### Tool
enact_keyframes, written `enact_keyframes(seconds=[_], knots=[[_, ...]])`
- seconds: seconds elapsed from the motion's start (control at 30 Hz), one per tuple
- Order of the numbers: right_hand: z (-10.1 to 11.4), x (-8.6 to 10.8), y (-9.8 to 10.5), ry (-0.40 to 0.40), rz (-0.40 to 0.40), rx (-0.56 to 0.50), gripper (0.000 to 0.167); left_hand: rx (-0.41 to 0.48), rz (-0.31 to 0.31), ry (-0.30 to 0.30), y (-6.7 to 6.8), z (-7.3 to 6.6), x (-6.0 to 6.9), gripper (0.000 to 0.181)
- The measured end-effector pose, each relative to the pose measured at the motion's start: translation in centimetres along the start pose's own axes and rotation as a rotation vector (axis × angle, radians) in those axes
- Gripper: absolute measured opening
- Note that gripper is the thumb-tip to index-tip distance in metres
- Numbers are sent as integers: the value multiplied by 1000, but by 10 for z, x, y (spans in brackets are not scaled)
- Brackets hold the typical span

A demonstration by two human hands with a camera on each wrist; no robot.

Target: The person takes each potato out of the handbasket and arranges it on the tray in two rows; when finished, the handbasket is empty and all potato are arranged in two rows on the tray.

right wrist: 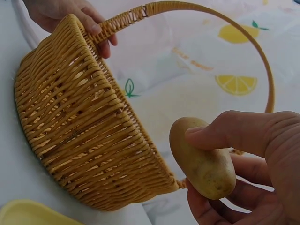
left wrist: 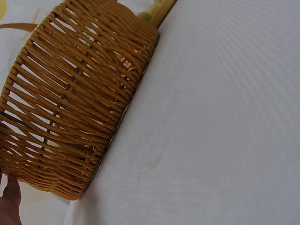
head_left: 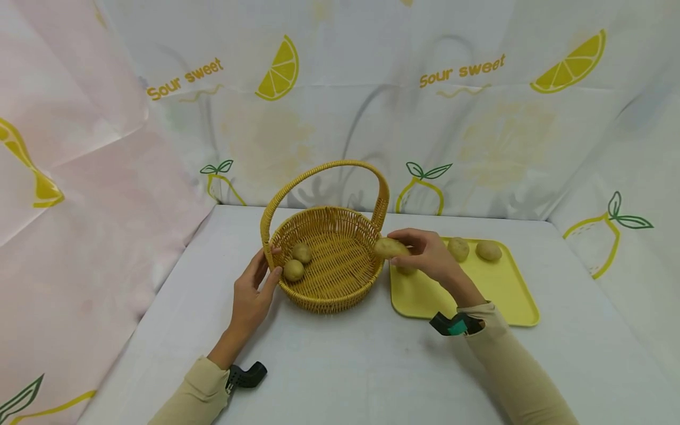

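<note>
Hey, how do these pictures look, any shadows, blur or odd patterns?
Head view: even light, a soft shadow on the table beside the right sleeve; left wrist view: fine ripple lines across the white table, basket rather dark; right wrist view: held potato fairly crisp, printed backdrop softer.

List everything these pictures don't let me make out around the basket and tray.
Head view: part of the tray, covered by the right hand.
Right wrist view: the two potatoes inside the basket, hidden by its woven side.
Right wrist view: most of the tray, cut off at the lower left corner.
Left wrist view: most of the left hand, cut off at the lower left corner.
</note>
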State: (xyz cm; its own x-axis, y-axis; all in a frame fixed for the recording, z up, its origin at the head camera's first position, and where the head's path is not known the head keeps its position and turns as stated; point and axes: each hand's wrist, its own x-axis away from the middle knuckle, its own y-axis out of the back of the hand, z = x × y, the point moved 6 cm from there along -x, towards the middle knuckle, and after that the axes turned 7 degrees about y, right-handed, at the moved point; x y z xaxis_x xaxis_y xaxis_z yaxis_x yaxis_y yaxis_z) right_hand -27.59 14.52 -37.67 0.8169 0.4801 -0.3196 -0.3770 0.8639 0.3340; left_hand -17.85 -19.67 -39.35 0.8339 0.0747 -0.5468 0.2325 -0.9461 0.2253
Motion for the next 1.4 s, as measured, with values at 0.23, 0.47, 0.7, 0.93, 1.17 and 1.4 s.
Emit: enact_keyframes(seconds=[0.23, 0.47, 0.7, 0.93, 1.17, 1.4], knots=[[-6, 13, 12, -14, -21, -13, 48, 7, -3, -12, -1, 18, 1, 52], [-9, 25, 24, -42, -62, 40, 48, -11, 0, 0, 1, 39, 2, 56], [-12, 32, 32, -24, -88, 58, 46, -17, -3, 26, 2, 41, 2, 54], [-17, 39, 41, -35, -122, 71, 47, -29, -13, 3, 1, 39, 1, 54], [-21, 48, 49, -22, -143, 79, 51, -30, -7, 9, 1, 40, 2, 54], [-28, 56, 53, -46, -155, 116, 49, -12, 1, 25, 2, 41, 3, 54]])
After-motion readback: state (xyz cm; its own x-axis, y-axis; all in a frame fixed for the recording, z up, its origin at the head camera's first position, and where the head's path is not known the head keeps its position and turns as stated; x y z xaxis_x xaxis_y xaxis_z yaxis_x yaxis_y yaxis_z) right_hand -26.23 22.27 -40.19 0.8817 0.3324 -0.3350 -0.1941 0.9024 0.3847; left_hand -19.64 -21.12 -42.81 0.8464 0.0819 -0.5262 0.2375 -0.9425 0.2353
